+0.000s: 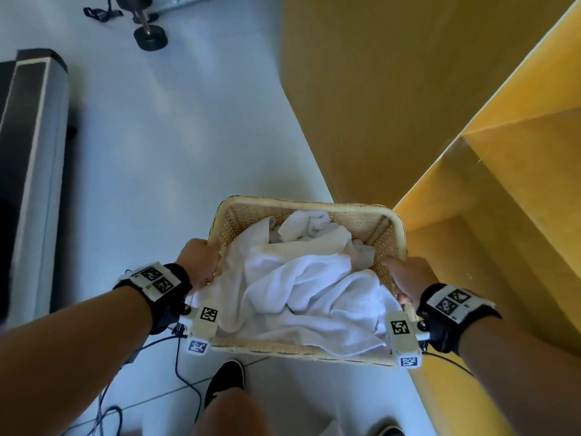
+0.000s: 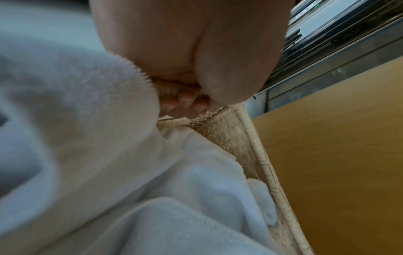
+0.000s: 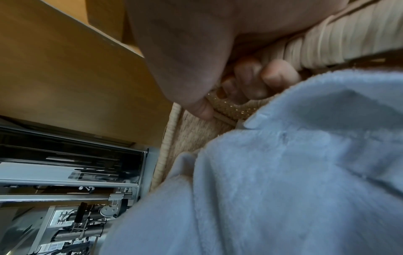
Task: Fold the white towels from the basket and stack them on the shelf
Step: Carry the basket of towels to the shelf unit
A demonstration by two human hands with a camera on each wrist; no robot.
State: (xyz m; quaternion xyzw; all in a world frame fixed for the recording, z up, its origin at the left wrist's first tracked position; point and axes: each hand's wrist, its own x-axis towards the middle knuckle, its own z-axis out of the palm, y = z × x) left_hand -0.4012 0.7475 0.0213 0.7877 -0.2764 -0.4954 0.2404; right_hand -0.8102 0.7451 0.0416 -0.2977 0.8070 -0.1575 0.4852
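Note:
A woven wicker basket hangs in front of me above the floor, filled with crumpled white towels. My left hand grips the basket's left rim, and in the left wrist view its fingers curl over the rim beside the towels. My right hand grips the right rim; in the right wrist view its fingers wrap the wound rim above a towel. The yellow wooden shelf stands to the right.
A tall yellow panel rises ahead beside the shelf. On the left stands a dark bench or cabinet. A black stand base sits far back on the pale floor. Cables trail by my shoe.

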